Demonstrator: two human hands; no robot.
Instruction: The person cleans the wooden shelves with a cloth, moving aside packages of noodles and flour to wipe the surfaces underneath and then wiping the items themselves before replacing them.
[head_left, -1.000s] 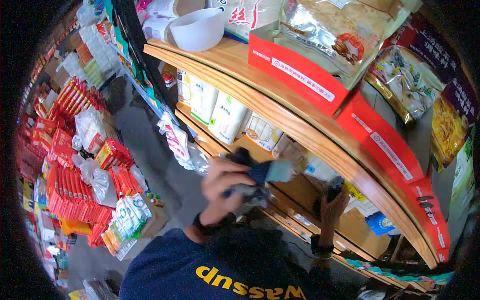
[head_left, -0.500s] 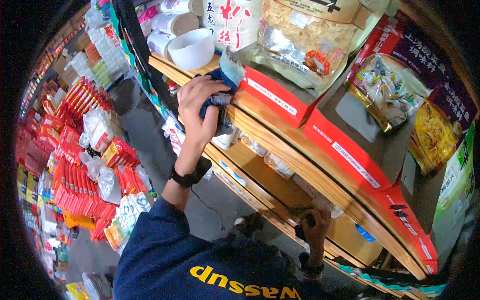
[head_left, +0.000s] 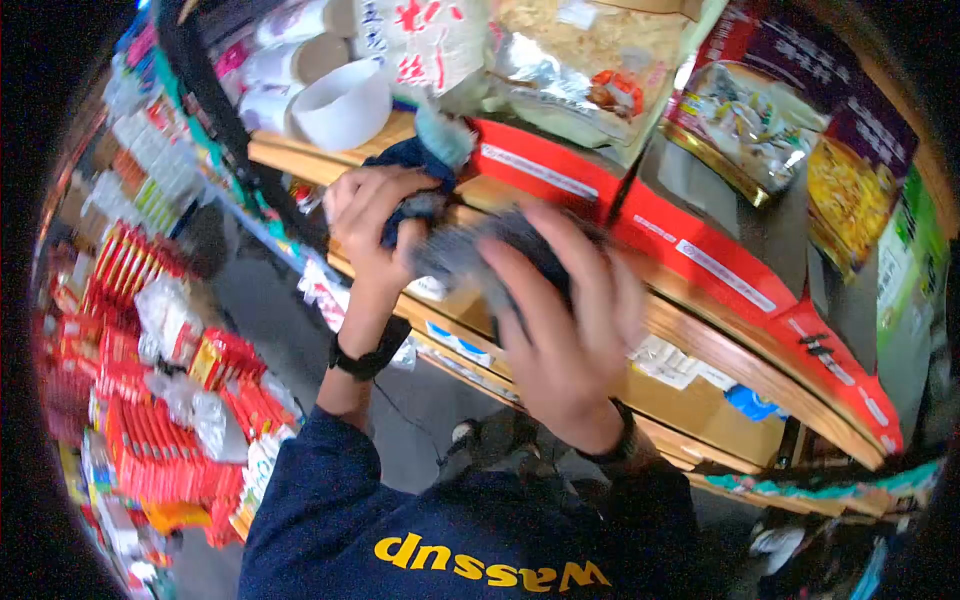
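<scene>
My left hand (head_left: 375,215) is closed around a dark blue cloth (head_left: 405,160), a light blue part of which sticks up past the fingers. The bundle lies against the wooden shelf edge, beside a red display box (head_left: 540,165). My right hand (head_left: 575,340), smeared by motion, is raised in front of the same shelf. Its fingers curve over a dark grey, soft-looking thing (head_left: 505,228), whose kind I cannot tell. This grey thing reaches close to my left thumb. Behind the left hand a white round container (head_left: 343,105) stands at the shelf's corner.
Bagged foods stand on the upper shelf, among them a large clear-fronted bag (head_left: 580,70) and a purple packet (head_left: 745,120). Lower shelves carry a blue package (head_left: 752,402). To the left, stacked red packages (head_left: 165,430) line the grey floor (head_left: 275,290).
My right hand has risen from beside the lower shelf to the upper shelf edge, bringing the dark thing near my left hand. My left hand keeps its hold on the cloth. The view has shifted slightly.
</scene>
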